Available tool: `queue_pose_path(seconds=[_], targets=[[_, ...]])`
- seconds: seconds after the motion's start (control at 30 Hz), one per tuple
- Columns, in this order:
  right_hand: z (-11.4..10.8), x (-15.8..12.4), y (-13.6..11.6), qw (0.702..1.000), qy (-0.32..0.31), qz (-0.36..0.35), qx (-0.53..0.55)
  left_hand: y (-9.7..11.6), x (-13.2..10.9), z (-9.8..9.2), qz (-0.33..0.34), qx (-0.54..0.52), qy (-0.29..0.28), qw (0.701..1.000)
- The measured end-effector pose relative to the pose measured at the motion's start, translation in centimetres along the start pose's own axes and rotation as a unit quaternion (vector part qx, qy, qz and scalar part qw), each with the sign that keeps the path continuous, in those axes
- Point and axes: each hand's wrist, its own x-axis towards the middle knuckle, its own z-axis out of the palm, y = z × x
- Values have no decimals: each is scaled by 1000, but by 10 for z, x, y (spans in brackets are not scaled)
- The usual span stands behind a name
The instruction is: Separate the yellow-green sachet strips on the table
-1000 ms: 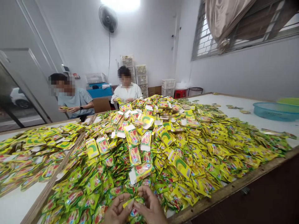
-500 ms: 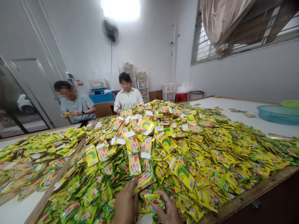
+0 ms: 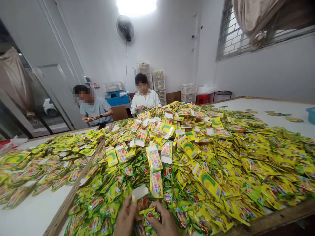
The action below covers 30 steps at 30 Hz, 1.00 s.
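Low in the head view, my left hand (image 3: 126,214) is closed on a small open carton (image 3: 140,194), its white flap standing up. Beside it, my right hand (image 3: 162,219) pinches a shiny yellow-green candy packet (image 3: 149,213) close to the carton's side. My fingers partly cover both. Around them spreads a large heap of loose green packets (image 3: 95,203) and yellow packets (image 3: 233,170). Flattened-looking yellow cartons with white flaps, such as the carton (image 3: 154,158) just ahead, lie on top of the heap.
A wooden divider strip (image 3: 73,183) separates the heap from a pile of cartons (image 3: 49,160) on the left. Two people sit across the table, one in a blue shirt (image 3: 98,106), one in a white shirt (image 3: 147,100). A blue basin (image 3: 311,115) stands at the right edge.
My left hand has taken hold of a carton, whose white flap now shows upright. My right hand still holds packets, now closer to my left. The view has turned left.
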Motion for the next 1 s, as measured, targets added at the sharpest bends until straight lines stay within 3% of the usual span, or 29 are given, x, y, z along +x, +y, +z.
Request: queue_pose_path(seconds=[0.07,0.2,0.27,0.33,0.43,0.5,0.6,0.7,0.9,1.0], targets=[[7,-1,4,1000,-4,-12,-17,-7,-6,6,7,-22,-27,999],[-5,-5,-14,999,41,-22,12,-3,-13,4,21,-83,-6,996],[-18,-2,-34,995,88,-33,33,3,-15,0,28,-46,-53,997],[-29,6,-55,992,96,-83,-3,7,-18,-2,39,-20,-100,994],[-39,21,-73,976,13,-165,-144,9,-23,-3,13,-56,-112,992],[-41,28,-76,959,-48,-172,-218,7,-28,-3,-19,-79,-119,990],[-38,36,-72,939,-115,-173,-274,2,-37,-2,-37,-124,-140,982],[-33,43,-68,919,-172,-198,-294,-1,-43,0,-52,-179,-115,976],[-32,54,-75,902,-195,-208,-323,-5,-46,0,-55,-220,-145,963],[-29,54,-85,868,-224,-224,-382,-6,-46,-1,-66,-225,-159,959]])
